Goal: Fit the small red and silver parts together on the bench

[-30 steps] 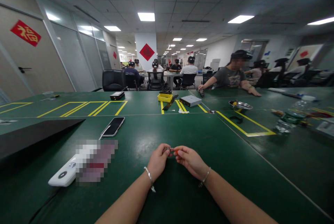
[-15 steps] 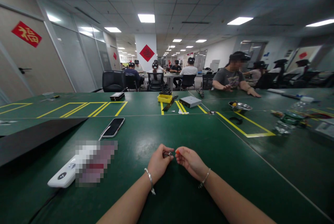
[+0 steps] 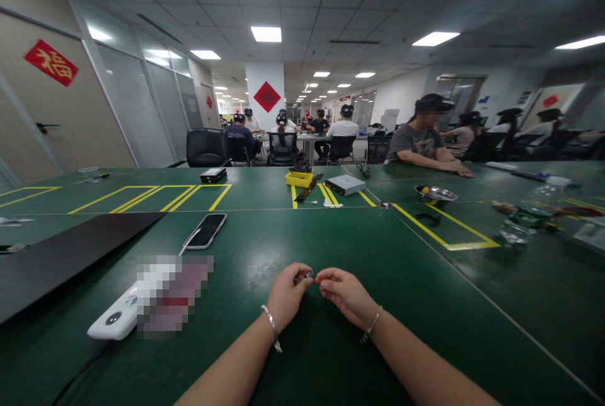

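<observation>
Over the green table, my left hand is closed around a small silvery metal piece, of which only an end shows at the fingertips. My right hand pinches a small orange-red piece between thumb and forefinger. The two hands face each other, fingertips nearly meeting, and the orange-red piece is right beside the metal one. Whether the two pieces touch, I cannot tell. My fingers hide most of both, so their kinds do not show.
Left of my hands lie a phone, a white power bank-like device and a black sheet. Farther back are a yellow tray, a grey box, a metal bowl and a plastic bottle. A co-worker sits across.
My right fingertips have shifted slightly left, bringing the orange-red piece closer to the metal one. The left hand is almost still. The co-worker's hands have come together on the table.
</observation>
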Motion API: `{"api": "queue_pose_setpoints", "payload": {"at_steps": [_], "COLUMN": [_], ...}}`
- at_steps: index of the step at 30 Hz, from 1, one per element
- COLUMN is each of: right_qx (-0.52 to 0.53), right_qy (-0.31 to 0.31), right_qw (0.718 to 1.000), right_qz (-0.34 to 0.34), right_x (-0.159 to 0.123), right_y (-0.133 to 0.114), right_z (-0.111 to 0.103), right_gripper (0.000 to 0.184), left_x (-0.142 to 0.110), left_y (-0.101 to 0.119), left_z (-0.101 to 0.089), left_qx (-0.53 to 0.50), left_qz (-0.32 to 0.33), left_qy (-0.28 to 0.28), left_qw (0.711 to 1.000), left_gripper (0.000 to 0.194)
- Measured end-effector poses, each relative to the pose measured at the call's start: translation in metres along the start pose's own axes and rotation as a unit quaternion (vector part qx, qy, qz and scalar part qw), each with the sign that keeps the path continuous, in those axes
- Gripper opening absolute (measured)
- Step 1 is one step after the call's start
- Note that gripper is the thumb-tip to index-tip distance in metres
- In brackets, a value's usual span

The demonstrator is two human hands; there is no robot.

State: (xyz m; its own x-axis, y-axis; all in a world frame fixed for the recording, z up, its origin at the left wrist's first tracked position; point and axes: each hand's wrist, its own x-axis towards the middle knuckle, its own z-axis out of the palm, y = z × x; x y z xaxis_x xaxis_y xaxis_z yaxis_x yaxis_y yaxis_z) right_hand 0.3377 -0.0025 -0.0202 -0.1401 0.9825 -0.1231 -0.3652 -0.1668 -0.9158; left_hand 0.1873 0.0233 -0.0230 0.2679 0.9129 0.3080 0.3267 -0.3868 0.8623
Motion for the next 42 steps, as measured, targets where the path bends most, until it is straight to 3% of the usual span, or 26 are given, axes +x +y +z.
{"api": "queue_pose_setpoints", "payload": {"at_steps": [7,12,19,36,42], "right_qx": [0.024,0.025,0.021,0.014,0.025], "right_qy": [0.004,-0.011,-0.018,-0.030,-0.029], "right_qw": [0.999,1.000,1.000,0.999,0.999], "right_qz": [0.022,0.007,0.005,0.003,0.006], "right_x": [0.0000,-0.0015,-0.0021,-0.0018,-0.0006], "right_y": [-0.0028,-0.0045,-0.0039,-0.0038,-0.0015], "right_z": [-0.0002,0.0003,-0.0007,-0.0001,-0.0013], "right_gripper": [0.027,0.022,0.024,0.022,0.021], "left_x": [-0.0007,-0.0008,-0.0013,-0.0023,-0.0023], "left_y": [0.0005,0.0034,0.0038,0.0073,0.0067], "left_z": [-0.0001,0.0008,0.0015,-0.0007,0.0005], "left_qx": [-0.089,-0.120,-0.082,0.011,-0.028], "left_qz": [-0.040,-0.041,-0.034,-0.021,-0.023], "left_qy": [-0.011,-0.009,-0.001,0.032,0.022], "left_qw": [0.995,0.992,0.996,0.999,0.999], "left_gripper": [0.020,0.013,0.006,0.013,0.020]}}
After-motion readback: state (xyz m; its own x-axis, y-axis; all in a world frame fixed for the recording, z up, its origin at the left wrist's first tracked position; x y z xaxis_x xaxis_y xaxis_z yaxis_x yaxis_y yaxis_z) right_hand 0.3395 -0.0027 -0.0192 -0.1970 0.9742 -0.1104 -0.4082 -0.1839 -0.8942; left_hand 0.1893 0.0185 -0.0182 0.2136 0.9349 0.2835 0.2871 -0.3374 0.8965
